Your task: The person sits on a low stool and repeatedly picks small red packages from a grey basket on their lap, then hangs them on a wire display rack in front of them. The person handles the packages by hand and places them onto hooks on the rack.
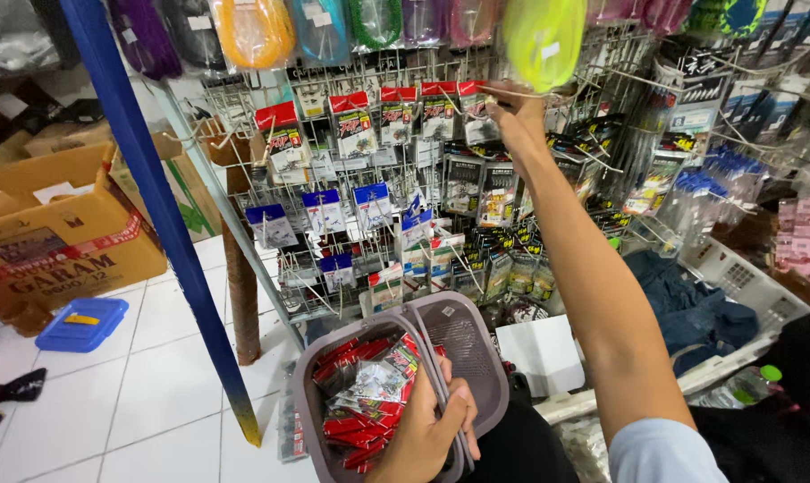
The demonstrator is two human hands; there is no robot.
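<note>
My left hand (pixel 432 427) grips the handles of a grey plastic basket (pixel 472 344) held low in front of me. The basket holds several small red-topped packets (pixel 369 394). My right hand (pixel 515 114) reaches up to a wire display rack (pixel 396 161), its fingers pinched at a thin metal hook beside a red-topped packet (pixel 473 109). Whether the fingers hold a packet is hard to tell. Rows of small red, blue and dark packets hang on the rack's hooks.
A blue metal post (pixel 164 224) slants across the left. Cardboard boxes (pixel 61 233) and a blue lid (pixel 83 324) lie on the white tiled floor. Coloured bagged coils (pixel 544 36) hang overhead. A white crate (pixel 745 282) with dark cloth sits at right.
</note>
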